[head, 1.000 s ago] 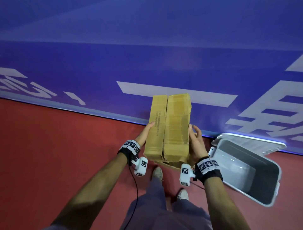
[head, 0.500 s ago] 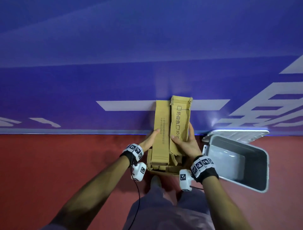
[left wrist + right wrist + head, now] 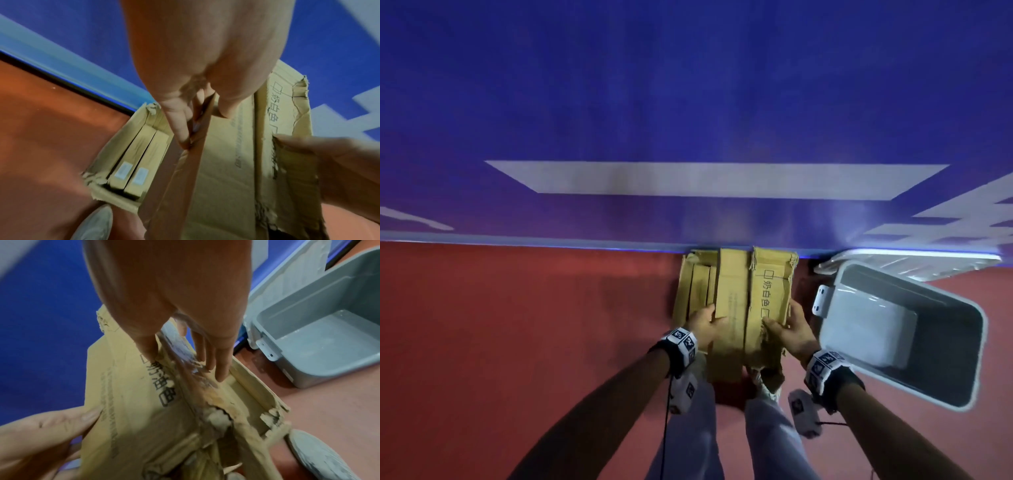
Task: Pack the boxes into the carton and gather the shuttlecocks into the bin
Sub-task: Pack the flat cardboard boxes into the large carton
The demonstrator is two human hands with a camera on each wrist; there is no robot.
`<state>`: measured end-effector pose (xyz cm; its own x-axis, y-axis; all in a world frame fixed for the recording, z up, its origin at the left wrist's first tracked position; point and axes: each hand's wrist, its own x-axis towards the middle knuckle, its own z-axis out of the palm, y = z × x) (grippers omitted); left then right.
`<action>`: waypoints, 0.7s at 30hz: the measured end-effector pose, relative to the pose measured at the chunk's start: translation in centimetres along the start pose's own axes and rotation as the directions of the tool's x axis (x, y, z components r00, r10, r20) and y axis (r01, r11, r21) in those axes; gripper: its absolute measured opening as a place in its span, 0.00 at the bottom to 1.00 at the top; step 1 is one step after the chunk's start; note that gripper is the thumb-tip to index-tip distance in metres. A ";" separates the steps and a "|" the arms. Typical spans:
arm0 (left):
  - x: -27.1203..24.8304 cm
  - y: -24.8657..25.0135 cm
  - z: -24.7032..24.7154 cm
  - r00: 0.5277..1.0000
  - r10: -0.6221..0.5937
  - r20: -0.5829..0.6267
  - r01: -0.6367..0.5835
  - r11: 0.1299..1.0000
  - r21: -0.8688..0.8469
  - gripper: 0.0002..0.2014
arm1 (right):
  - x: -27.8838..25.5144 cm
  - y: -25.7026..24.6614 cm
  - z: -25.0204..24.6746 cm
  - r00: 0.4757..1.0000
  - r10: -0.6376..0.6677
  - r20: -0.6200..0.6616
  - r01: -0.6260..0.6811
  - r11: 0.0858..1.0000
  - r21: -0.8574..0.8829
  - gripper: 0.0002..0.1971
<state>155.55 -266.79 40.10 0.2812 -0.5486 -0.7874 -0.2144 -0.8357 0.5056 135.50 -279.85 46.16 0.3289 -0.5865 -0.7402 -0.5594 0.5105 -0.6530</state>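
Observation:
An open, torn cardboard carton (image 3: pixel 683 287) stands on the red floor against the blue wall. Two narrow boxes (image 3: pixel 135 164) stand on edge inside it at the left. Between my hands I hold two long cardboard boxes side by side, low over the carton's right part: a plain one (image 3: pixel 731 308) and a torn one with black print (image 3: pixel 770 294). My left hand (image 3: pixel 709 322) grips the plain box's left edge, thumb on top. My right hand (image 3: pixel 780 318) grips the printed box's right edge. The empty grey bin (image 3: pixel 945 349) lies tilted to the right. No shuttlecocks are in view.
The bin's white lid (image 3: pixel 893 262) leans against the wall (image 3: pixel 688 102) behind it. My shoes (image 3: pixel 767 387) stand right at the carton's near end. Bare red floor (image 3: pixel 517 342) stretches away to the left.
Both hands have brought the two long boxes down from chest height against the wall to the carton's mouth. My view has tilted down, so the carton and its two packed boxes show.

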 end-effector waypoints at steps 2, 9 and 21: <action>3.1 -3.0 3.0 0.996 -0.071 0.045 0.070 0.997 0.028 0.43 | 3.1 3.4 0.1 0.997 0.067 0.030 -0.067 0.998 -0.019 0.32; 12.8 -8.9 7.8 0.995 -0.040 0.095 0.037 0.999 0.032 0.47 | 16.2 11.3 0.9 0.970 0.201 0.140 -0.205 0.979 0.014 0.25; 28.5 -8.1 9.8 0.980 -0.070 0.187 0.056 0.996 0.074 0.34 | 33.2 21.9 0.7 0.945 0.327 -0.028 -0.327 0.934 -0.145 0.22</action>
<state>156.17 -275.38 10.11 0.1152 -0.4744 -0.8727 -0.2672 -0.8610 0.4328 134.70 -287.71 7.13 0.1068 -0.4049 -0.9081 -0.7400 0.5776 -0.3446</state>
